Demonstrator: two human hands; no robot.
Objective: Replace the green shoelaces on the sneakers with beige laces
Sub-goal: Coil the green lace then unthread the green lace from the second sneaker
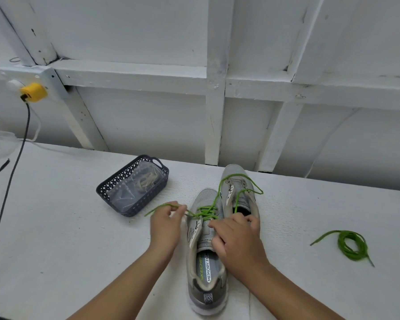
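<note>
Two grey sneakers lie on the white table. The near sneaker (206,269) carries a green lace (206,212) through its eyelets. My left hand (165,226) pinches one end of that lace left of the shoe, and the end trails off to the left. My right hand (237,239) rests curled on the near shoe's tongue, its fingers holding it. The far sneaker (239,190) has no lacing through its eyelets; the green lace's other end loops across it. A coiled green lace (351,244) lies loose at the right. Beige laces (148,179) sit bagged inside a dark basket (116,181).
A yellow plug (34,92) with a dark cable (12,176) hangs at the left and crosses the table. A white framed wall stands behind the table's far edge. Clear plastic lies at the far left.
</note>
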